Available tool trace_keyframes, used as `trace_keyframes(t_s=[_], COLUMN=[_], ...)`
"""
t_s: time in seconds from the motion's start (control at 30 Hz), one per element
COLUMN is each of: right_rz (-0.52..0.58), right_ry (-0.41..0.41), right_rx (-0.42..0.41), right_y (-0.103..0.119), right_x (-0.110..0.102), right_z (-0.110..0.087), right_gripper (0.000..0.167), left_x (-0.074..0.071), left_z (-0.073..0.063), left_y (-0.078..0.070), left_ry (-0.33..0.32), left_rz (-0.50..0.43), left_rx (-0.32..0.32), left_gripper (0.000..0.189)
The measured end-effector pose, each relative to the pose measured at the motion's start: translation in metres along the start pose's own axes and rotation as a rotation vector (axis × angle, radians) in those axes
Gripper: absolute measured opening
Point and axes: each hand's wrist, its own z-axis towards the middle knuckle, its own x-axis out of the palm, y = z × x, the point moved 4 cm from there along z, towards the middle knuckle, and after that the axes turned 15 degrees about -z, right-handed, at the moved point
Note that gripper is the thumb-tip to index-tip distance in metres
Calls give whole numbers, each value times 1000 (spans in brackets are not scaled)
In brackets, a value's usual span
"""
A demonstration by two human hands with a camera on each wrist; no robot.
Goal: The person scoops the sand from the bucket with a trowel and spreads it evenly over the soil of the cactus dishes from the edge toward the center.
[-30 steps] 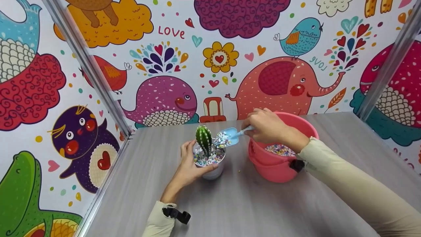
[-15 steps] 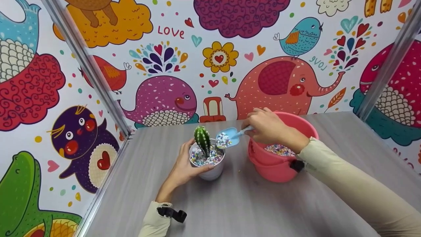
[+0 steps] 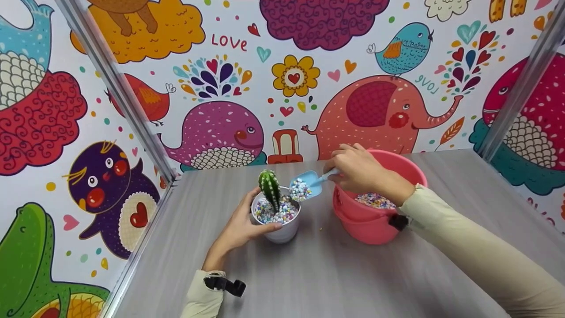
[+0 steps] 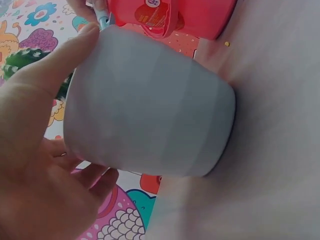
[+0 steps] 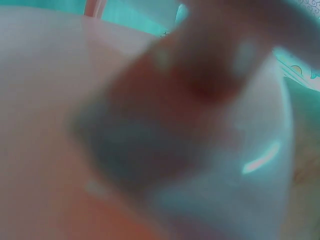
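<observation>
Left of the pot (image 3: 287, 230), the left hand (image 3: 238, 226) grips its wall; within stands the cactus (image 3: 269, 187). At the pot's right rim, a blue scoop (image 3: 313, 180) bears gravel (image 3: 299, 190), its handle held by the right hand (image 3: 356, 166), exact finger placement blurred; farther right, the pink bucket (image 3: 371, 232). Low, slow tipping should limit spillage.

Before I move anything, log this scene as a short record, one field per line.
Left hand: holds the pot by its side
Right hand: grips the handle of the scoop
Pot contents: cactus standing in small colored stones
Scoop: light blue, loaded with similar stones, at the pot's rim; contact unclear
Bucket: pink, right of the pot, more stones inside
Loose: one tiny yellow piece on the table, between pot and bucket
Right wrist view: too blurred to use
</observation>
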Motion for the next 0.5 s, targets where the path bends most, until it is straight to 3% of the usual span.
trace_keyframes(t_s=[0.33,0.5], right_rz=[-24,-41], right_ry=[-25,-32], right_rx=[-12,-8], right_y=[4,5], right_x=[2,3], right_z=[1,1], right_gripper=[19,18], left_x=[8,15], left_z=[-2,-2], left_y=[-7,-10], left_ry=[3,-17], left_rz=[29,83], left_rx=[-28,2], left_gripper=[124,125])
